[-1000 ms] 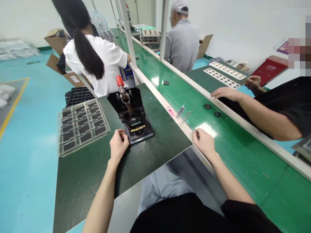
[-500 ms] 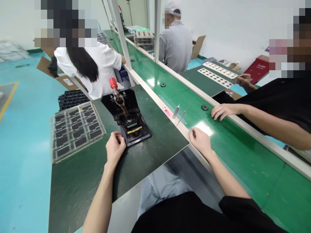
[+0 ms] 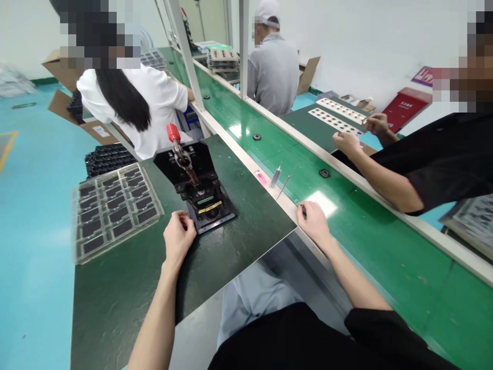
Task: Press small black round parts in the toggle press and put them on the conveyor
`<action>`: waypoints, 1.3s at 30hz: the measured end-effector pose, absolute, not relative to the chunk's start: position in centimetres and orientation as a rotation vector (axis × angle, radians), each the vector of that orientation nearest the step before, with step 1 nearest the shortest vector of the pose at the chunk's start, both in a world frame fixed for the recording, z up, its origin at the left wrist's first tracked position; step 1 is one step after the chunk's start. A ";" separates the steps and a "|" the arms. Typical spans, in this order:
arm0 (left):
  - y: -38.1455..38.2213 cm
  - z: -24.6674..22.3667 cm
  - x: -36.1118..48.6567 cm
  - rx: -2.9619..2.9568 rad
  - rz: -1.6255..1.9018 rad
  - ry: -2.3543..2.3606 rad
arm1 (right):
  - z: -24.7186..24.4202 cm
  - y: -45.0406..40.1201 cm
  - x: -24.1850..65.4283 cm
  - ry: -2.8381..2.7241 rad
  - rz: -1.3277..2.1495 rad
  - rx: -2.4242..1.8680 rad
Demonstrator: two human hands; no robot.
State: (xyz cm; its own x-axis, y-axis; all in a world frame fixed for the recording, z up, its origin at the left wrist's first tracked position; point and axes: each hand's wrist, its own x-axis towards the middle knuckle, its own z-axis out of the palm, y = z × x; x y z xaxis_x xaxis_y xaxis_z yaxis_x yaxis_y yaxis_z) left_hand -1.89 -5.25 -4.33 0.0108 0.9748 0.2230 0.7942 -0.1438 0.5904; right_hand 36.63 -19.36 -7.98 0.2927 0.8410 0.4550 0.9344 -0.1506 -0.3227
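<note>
A black clamp fixture with a red-tipped toggle handle stands on the dark green table, its hinged cover raised. At its front left corner rests my left hand, fingers curled closed against the base edge; whatever is inside them, if anything, is hidden. My right hand lies on the pale rail beside the conveyor, also curled closed, and its inside is hidden too. Just beyond it, thin metal tools and a pink item are on the rail.
Left of the fixture lies a clear tray of dark flat parts. Small black rings sit on the green conveyor. Across it, a co-worker's hands are near white strips with round spots. Two other people work farther up the line.
The co-worker's near hand has lifted off the conveyor's far edge and moved back toward the strips. My view has shifted slightly; my own hands keep their places.
</note>
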 end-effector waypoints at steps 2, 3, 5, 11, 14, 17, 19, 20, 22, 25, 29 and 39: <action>-5.3 -4.2 -1.9 1.996 0.849 1.834 | -8.2 -19.2 36.7 -1.599 -0.208 -1.980; -5.2 -4.1 -1.9 1.995 0.847 1.838 | -8.3 -19.2 36.6 -1.602 -0.203 -1.972; -5.2 -4.1 -1.9 1.991 0.849 1.843 | -8.3 -19.1 36.6 -1.598 -0.201 -1.976; -5.0 -4.1 -1.8 1.964 0.833 1.879 | -7.7 -19.1 37.8 -1.542 -0.194 -2.036; -5.0 -3.9 -1.8 1.951 0.784 1.902 | -7.6 -19.2 38.8 -1.451 -0.216 -2.096; -5.0 -3.7 -1.8 1.949 0.745 1.920 | -8.0 -19.1 39.0 -1.479 -0.208 -2.099; -4.8 -3.6 -2.0 1.962 0.738 1.918 | -8.4 -18.8 38.7 -1.526 -0.214 -2.080; -4.8 -3.6 -2.1 1.974 0.739 1.911 | -8.6 -18.6 38.6 -1.540 -0.227 -2.073; -4.6 -3.6 -2.3 2.001 0.741 1.899 | -8.8 -18.4 38.3 -1.551 -0.260 -2.064; -4.3 -3.6 -2.5 2.018 0.729 1.899 | -9.1 -18.2 38.1 -1.553 -0.289 -2.042; -4.4 -3.2 -2.4 1.994 0.672 1.912 | -9.3 -18.1 37.8 -1.556 -0.283 -1.994; -4.5 -3.2 -2.3 1.981 0.673 1.910 | -7.0 -18.6 36.3 -1.447 -0.484 -1.948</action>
